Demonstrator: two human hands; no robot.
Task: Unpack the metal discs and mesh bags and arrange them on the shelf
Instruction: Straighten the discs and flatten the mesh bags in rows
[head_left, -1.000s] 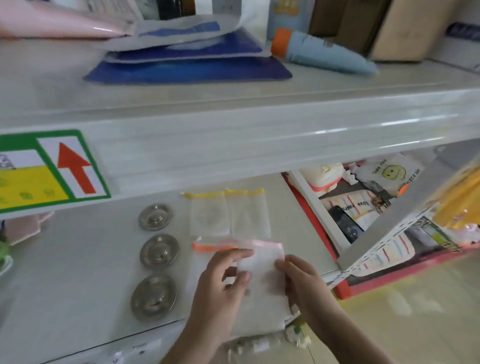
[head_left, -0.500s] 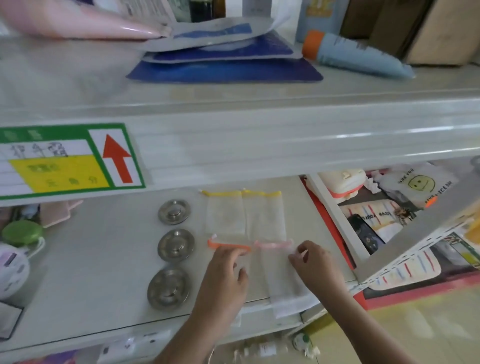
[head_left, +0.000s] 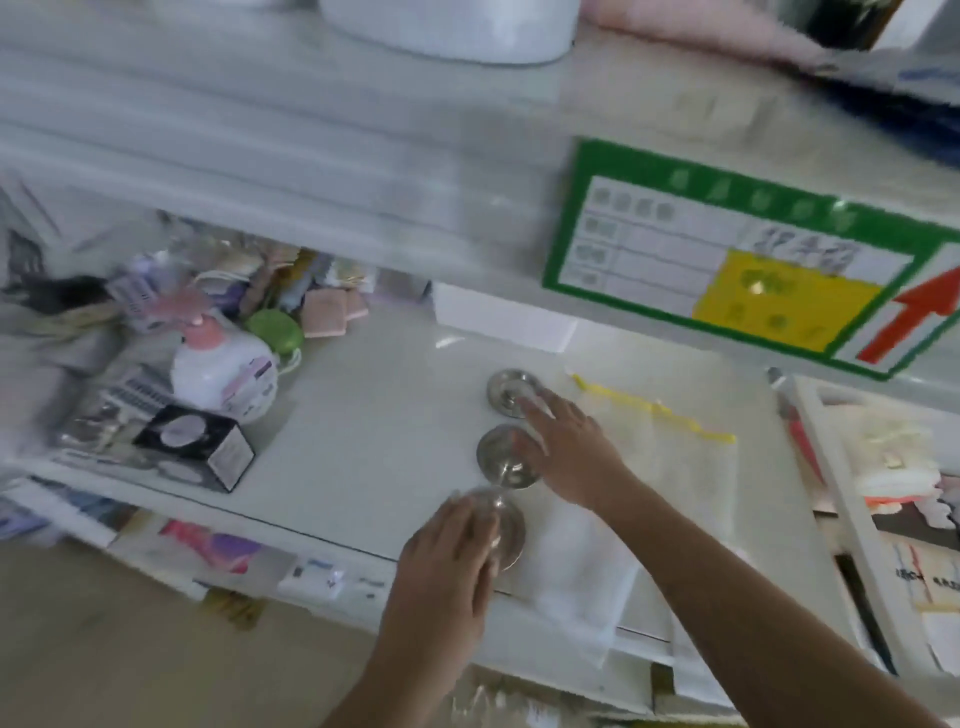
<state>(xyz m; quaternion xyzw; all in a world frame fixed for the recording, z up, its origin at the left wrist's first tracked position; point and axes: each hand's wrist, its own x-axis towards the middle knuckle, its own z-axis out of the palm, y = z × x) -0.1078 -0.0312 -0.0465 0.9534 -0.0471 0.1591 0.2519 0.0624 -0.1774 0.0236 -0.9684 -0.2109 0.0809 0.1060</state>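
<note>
Three round metal discs lie in a column on the white shelf: a far disc, a middle disc and a near disc. My left hand lies flat over the left part of the near disc. My right hand reaches in from the right with fingers spread, its fingertips on the far and middle discs. To the right of the discs lie white mesh bags with yellow trim. More white mesh bags lie in front of them, partly under my right forearm. The picture is blurred.
At the shelf's left stand a white pump bottle with a pink top, a black box, a green lid and small packets. A green and yellow label with a red arrow hangs on the upper shelf's edge. A box of goods stands at the right.
The view has swung left. Both hands have left the mesh bags and moved left onto the column of metal discs. The orange and pink trimmed bags now lie flat, largely hidden by my right arm.
</note>
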